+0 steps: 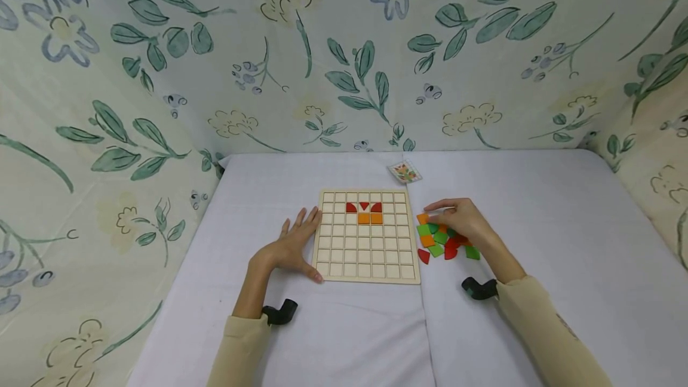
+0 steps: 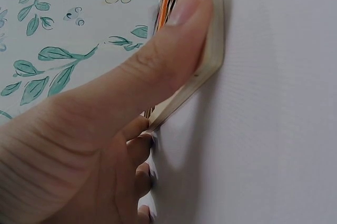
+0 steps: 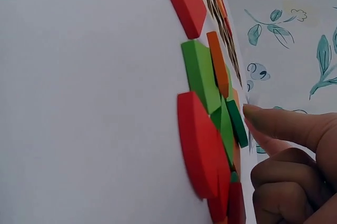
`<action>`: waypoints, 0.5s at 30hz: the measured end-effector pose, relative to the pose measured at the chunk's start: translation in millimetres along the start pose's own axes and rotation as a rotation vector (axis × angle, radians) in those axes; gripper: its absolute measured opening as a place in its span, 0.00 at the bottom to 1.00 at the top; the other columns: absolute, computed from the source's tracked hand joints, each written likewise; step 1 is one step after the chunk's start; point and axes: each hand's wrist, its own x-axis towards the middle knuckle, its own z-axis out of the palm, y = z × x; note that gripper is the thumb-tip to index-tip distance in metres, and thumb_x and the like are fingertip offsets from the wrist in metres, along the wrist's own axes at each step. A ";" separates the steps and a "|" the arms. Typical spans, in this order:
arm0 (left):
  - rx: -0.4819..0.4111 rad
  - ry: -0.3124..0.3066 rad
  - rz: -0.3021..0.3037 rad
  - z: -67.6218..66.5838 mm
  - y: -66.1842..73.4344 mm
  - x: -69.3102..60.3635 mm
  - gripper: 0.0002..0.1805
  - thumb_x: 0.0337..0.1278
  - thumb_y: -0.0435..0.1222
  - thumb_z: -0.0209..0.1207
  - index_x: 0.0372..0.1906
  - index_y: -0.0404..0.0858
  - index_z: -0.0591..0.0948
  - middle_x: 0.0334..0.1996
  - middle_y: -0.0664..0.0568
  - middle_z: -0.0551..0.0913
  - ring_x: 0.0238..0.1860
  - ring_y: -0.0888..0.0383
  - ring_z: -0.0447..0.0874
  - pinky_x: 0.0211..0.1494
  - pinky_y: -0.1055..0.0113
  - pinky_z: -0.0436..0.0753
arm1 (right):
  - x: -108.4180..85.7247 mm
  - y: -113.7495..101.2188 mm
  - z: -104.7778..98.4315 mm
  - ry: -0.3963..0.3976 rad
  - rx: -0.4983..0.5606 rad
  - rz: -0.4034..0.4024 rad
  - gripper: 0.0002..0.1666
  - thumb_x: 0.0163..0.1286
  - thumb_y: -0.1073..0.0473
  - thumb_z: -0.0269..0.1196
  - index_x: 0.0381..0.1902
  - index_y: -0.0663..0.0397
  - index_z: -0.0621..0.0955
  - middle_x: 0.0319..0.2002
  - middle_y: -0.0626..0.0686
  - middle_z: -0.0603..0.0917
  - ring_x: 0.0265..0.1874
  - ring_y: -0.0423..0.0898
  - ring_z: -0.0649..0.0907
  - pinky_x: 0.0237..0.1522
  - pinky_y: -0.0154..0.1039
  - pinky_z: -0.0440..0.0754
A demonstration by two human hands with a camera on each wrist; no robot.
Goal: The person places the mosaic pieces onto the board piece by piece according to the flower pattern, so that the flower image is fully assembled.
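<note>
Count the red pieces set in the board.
3, side by side in one row of the board: left red piece, smaller middle red piece, right red piece. No others seem hidden there.

Right hand [image 1: 463, 221] partly conceals the coloured pieces [image 1: 441, 237]; whether it grips one cannot be determined. Fine print on the card [image 1: 405, 172] is too small to make out. Left-wrist view: top edge cuts off the board [image 2: 215, 40], the left hand [image 2: 95, 124] obscuring part.
</note>
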 end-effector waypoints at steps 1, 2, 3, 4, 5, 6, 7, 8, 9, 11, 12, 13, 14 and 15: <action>0.003 0.000 0.000 0.2 -0.3 0.1 0.83 0.26 0.54 0.85 0.85 0.39 0.40 0.86 0.48 0.34 0.85 0.44 0.23 0.85 0.38 0.29 | 0.8 -0.1 0.5 -0.001 0.004 0.002 0.24 0.71 0.52 0.68 0.61 0.55 0.84 0.19 0.47 0.68 0.30 0.49 0.73 0.32 0.35 0.71; 0.006 0.000 0.000 0.4 -0.5 0.3 0.83 0.26 0.55 0.85 0.85 0.39 0.40 0.86 0.48 0.34 0.85 0.44 0.23 0.85 0.38 0.29 | 1.6 -0.2 1.0 -0.004 0.005 0.006 0.24 0.71 0.52 0.68 0.61 0.55 0.84 0.19 0.47 0.68 0.30 0.49 0.73 0.32 0.35 0.71; 0.007 -0.001 0.000 0.6 -0.7 0.4 0.83 0.26 0.55 0.85 0.85 0.39 0.40 0.86 0.48 0.33 0.85 0.44 0.23 0.85 0.38 0.29 | 2.2 -0.4 1.4 -0.004 0.005 0.010 0.24 0.71 0.52 0.68 0.61 0.55 0.84 0.20 0.47 0.68 0.30 0.49 0.73 0.32 0.35 0.71; 0.009 -0.001 0.002 0.7 -0.9 0.7 0.83 0.26 0.55 0.85 0.85 0.39 0.40 0.86 0.48 0.34 0.85 0.44 0.23 0.85 0.38 0.29 | 3.2 -0.3 1.8 -0.005 0.004 0.015 0.24 0.72 0.52 0.68 0.62 0.55 0.84 0.20 0.47 0.68 0.31 0.49 0.73 0.32 0.34 0.71; 0.009 -0.002 0.002 0.8 -0.9 0.8 0.83 0.26 0.55 0.85 0.85 0.39 0.40 0.86 0.48 0.33 0.85 0.44 0.22 0.85 0.38 0.29 | 4.1 -0.4 2.2 -0.005 0.006 0.021 0.23 0.71 0.52 0.68 0.61 0.55 0.84 0.20 0.47 0.68 0.31 0.49 0.73 0.32 0.34 0.71; 0.010 -0.004 0.001 0.7 -1.0 0.9 0.83 0.26 0.55 0.85 0.85 0.40 0.40 0.86 0.48 0.33 0.85 0.44 0.22 0.85 0.38 0.29 | 5.1 -0.3 2.5 -0.003 0.006 0.027 0.23 0.71 0.52 0.69 0.61 0.54 0.84 0.20 0.47 0.68 0.32 0.49 0.74 0.31 0.34 0.72; 0.009 -0.007 0.000 0.7 -1.1 1.0 0.84 0.27 0.55 0.85 0.85 0.40 0.40 0.86 0.48 0.33 0.85 0.44 0.22 0.85 0.38 0.29 | 6.1 -0.3 2.9 -0.003 0.008 0.032 0.23 0.71 0.52 0.69 0.61 0.54 0.84 0.21 0.48 0.69 0.33 0.49 0.75 0.32 0.33 0.73; 0.007 -0.008 0.000 0.5 -1.3 1.1 0.84 0.27 0.55 0.85 0.85 0.40 0.39 0.86 0.48 0.33 0.85 0.44 0.22 0.85 0.38 0.28 | 7.1 -0.3 3.2 -0.002 0.011 0.035 0.23 0.72 0.52 0.69 0.61 0.54 0.84 0.22 0.48 0.70 0.35 0.50 0.75 0.33 0.33 0.74; 0.005 -0.008 0.000 0.4 -1.5 1.1 0.84 0.26 0.55 0.85 0.85 0.40 0.39 0.86 0.48 0.33 0.85 0.44 0.21 0.85 0.38 0.28 | 8.3 -0.2 3.4 0.002 0.017 0.042 0.23 0.71 0.52 0.69 0.61 0.53 0.85 0.22 0.48 0.70 0.36 0.50 0.76 0.33 0.33 0.74; 0.007 -0.009 -0.003 0.3 -2.1 1.1 0.84 0.26 0.55 0.85 0.85 0.40 0.39 0.86 0.49 0.32 0.85 0.45 0.21 0.85 0.39 0.28 | 10.2 -0.1 3.4 0.006 0.024 0.048 0.23 0.72 0.51 0.69 0.61 0.52 0.84 0.26 0.50 0.73 0.38 0.51 0.77 0.34 0.32 0.76; 0.006 -0.008 -0.003 0.3 -2.5 1.1 0.84 0.27 0.55 0.85 0.85 0.40 0.39 0.86 0.49 0.32 0.85 0.44 0.21 0.85 0.39 0.28 | 11.0 0.0 3.1 0.008 0.027 0.054 0.23 0.72 0.50 0.69 0.61 0.52 0.84 0.29 0.51 0.76 0.39 0.51 0.78 0.34 0.32 0.77; 0.006 -0.008 -0.005 0.4 -2.8 1.1 0.84 0.27 0.55 0.85 0.85 0.40 0.38 0.86 0.49 0.32 0.85 0.45 0.21 0.85 0.39 0.28 | 11.6 0.0 2.7 0.011 0.027 0.059 0.23 0.72 0.50 0.68 0.61 0.51 0.84 0.32 0.53 0.78 0.40 0.51 0.78 0.35 0.32 0.77; 0.006 -0.008 -0.005 0.4 -3.0 0.9 0.84 0.27 0.55 0.85 0.85 0.40 0.38 0.86 0.48 0.32 0.85 0.44 0.21 0.85 0.39 0.28 | 11.9 0.0 2.2 0.013 0.027 0.062 0.23 0.71 0.50 0.68 0.61 0.50 0.84 0.36 0.54 0.79 0.41 0.51 0.78 0.36 0.32 0.77; 0.005 -0.008 -0.005 0.3 -2.9 0.6 0.84 0.27 0.55 0.85 0.84 0.40 0.38 0.86 0.48 0.32 0.85 0.44 0.21 0.85 0.39 0.28 | 12.2 0.0 1.5 0.012 0.026 0.064 0.24 0.71 0.50 0.68 0.62 0.50 0.84 0.40 0.56 0.81 0.42 0.52 0.78 0.37 0.32 0.78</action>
